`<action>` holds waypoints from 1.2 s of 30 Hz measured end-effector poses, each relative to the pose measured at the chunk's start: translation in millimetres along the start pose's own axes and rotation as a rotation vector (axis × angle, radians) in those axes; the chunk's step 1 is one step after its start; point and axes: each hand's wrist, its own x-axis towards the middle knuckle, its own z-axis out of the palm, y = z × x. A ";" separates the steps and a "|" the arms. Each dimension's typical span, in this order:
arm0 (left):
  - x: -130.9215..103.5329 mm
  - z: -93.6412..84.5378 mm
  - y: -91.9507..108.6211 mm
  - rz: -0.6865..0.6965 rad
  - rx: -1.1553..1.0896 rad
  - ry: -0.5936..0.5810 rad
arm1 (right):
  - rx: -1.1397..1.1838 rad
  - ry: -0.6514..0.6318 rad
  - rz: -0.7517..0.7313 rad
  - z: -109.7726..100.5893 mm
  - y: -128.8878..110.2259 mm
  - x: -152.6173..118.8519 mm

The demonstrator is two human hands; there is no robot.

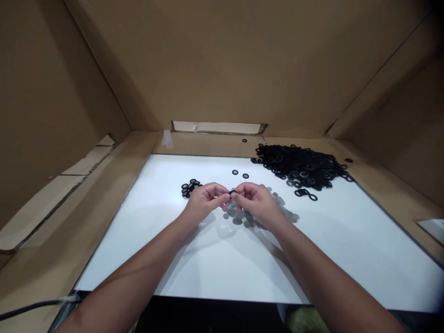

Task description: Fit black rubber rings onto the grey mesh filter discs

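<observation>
Between the fingertips of both hands is a small black rubber ring (233, 192), held just above the white board. My left hand (211, 196) pinches its left side, and my right hand (255, 199) pinches its right side. Whether a disc sits inside this ring is hard to make out. Under and around my right hand lie many loose grey mesh discs (248, 219), partly covered by it. Just left of my left hand is a small cluster of black rings with grey centres (190, 187). Two more such pieces (245, 175) lie behind the hands.
A large heap of black rings (301, 164) covers the board's back right corner, with a few strays (305, 193) in front. One ring (244, 140) lies on the cardboard behind. Cardboard walls (208, 64) enclose the white board (215, 273). A black cable (31, 306) runs at the lower left.
</observation>
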 end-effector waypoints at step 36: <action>-0.1 7.2 -0.1 -0.091 -0.165 0.043 | 0.213 0.029 0.009 8.7 3.7 0.0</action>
